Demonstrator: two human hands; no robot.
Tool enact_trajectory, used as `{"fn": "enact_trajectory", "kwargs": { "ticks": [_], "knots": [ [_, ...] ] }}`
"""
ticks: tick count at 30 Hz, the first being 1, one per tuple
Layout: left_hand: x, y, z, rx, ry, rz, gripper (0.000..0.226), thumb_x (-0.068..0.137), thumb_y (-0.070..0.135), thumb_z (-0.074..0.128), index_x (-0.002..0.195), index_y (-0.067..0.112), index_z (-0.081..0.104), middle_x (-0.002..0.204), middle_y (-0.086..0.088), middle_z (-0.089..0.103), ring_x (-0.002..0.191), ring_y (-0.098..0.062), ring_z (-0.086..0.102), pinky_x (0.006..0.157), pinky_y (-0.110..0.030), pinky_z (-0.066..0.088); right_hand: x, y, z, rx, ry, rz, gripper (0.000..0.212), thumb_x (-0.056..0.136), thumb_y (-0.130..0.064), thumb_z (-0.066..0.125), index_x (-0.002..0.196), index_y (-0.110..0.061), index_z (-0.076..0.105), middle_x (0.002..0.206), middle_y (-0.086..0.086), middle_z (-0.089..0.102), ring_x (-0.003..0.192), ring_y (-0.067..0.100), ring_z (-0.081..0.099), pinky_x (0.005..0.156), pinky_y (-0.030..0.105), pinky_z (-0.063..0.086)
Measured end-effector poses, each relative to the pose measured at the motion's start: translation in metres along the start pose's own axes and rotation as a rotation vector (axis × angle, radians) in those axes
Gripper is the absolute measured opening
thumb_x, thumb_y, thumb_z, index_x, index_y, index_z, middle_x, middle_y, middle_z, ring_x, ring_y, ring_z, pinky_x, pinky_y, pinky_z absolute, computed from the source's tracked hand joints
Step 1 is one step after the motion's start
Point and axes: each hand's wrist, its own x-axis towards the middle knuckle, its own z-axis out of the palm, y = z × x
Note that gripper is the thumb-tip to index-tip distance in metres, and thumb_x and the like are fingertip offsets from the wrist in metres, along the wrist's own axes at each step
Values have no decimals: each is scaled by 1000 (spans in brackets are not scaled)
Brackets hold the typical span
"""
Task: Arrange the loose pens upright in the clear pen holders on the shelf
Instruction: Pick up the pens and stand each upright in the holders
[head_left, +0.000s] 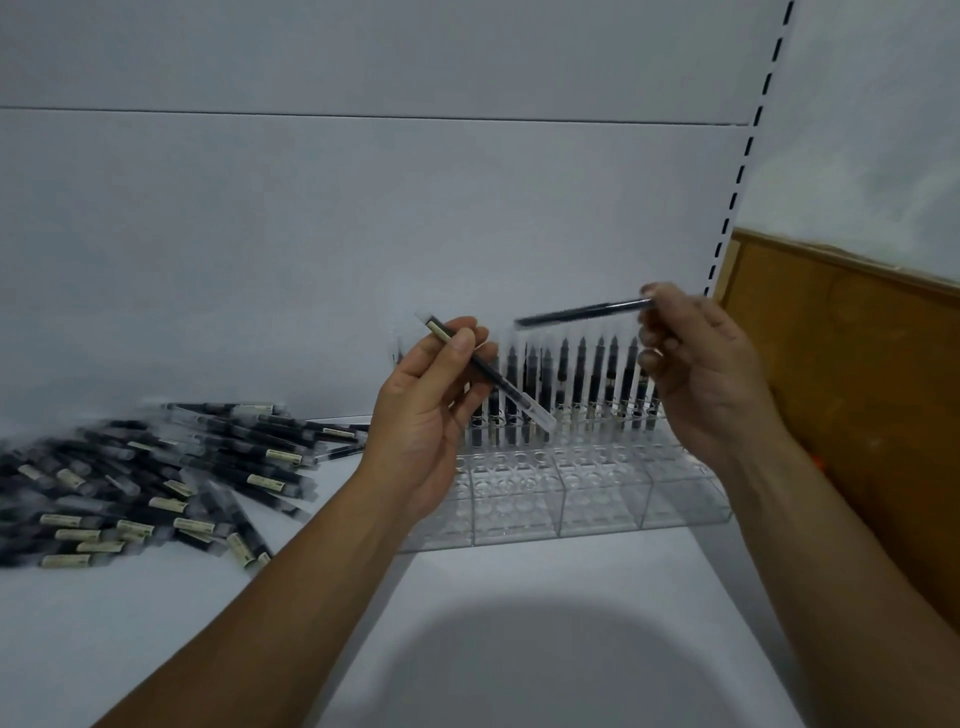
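Two hands each pinch one pen above the clear pen holders (561, 499) at frame centre. Left hand (431, 410) grips a slanted pen (488, 376); right hand (696, 364) holds a level pen (582, 313) by its end. Loose pens (156, 478) lie piled at lower left.

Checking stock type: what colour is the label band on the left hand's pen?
Cream label band on a black pen; head view.

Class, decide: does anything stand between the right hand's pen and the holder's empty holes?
Nothing visible does. The pen in the right hand is held over the back row of upright pens; the holder's front holes lie open.
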Motion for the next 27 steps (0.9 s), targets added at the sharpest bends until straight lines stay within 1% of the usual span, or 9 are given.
{"fn": "enact_trajectory", "kwargs": {
  "ticks": [2,3,5,8,14,17,21,24,27],
  "knots": [
    [0,0,1,11,26,3,16,73,22,68,88,21,73,80,6,69,78,-6,64,71,-19,50,3,-4,-6,31,76,-35,13,81,-30,68,86,-18,69,76,-7,65,64,3,56,53,13,47],
    [0,0,1,20,39,5,14,72,23,68,85,21,75,77,7,66,73,-5,61,67,-18,47,4,-4,-9,-19,118,-60,14,84,-31,67,87,-18,69,79,-6,66,65,3,58,54,14,48],
    [0,0,0,28,45,4,11,73,23,69,80,22,77,72,8,62,65,-4,55,61,-17,43,6,-2,-13,-199,186,-121,15,91,-31,63,90,-17,68,85,-2,69,67,3,60,58,16,50],
    [0,0,0,2,37,-6,11,74,21,68,81,21,76,69,6,59,60,-4,52,56,-15,46,9,4,-13,-432,205,-203,15,94,-25,61,94,-11,67,86,0,70,69,5,64,61,19,53],
    [-1,0,1,-15,29,-23,17,75,18,67,91,16,69,76,5,66,66,-6,62,60,-17,53,13,18,-10,-643,144,-261,13,94,-22,63,95,-10,68,86,4,69,69,2,66,61,19,55],
    [-1,0,1,-19,29,-29,19,74,18,67,94,15,68,77,5,67,68,-6,63,61,-17,53,15,23,-6,-670,114,-261,13,93,-21,64,94,-8,69,83,4,69,69,6,66,64,24,57],
    [-1,1,1,-22,27,-29,20,75,18,67,94,15,68,78,4,67,68,-7,63,62,-17,54,19,26,0,-737,71,-313,12,93,-23,65,91,-12,70,80,1,68,70,14,66,66,27,58],
    [0,0,1,-27,28,-27,19,76,17,67,94,15,68,78,4,68,68,-6,64,62,-17,54,20,25,1,-774,66,-355,10,93,-24,65,90,-16,69,77,-6,67,65,6,63,66,28,57],
    [0,0,1,-24,28,-29,19,75,18,67,94,15,68,78,4,67,69,-7,63,62,-18,54,21,25,-2,-796,83,-367,10,94,-26,63,91,-17,69,77,-7,66,66,6,63,67,30,57]
  ]
}}
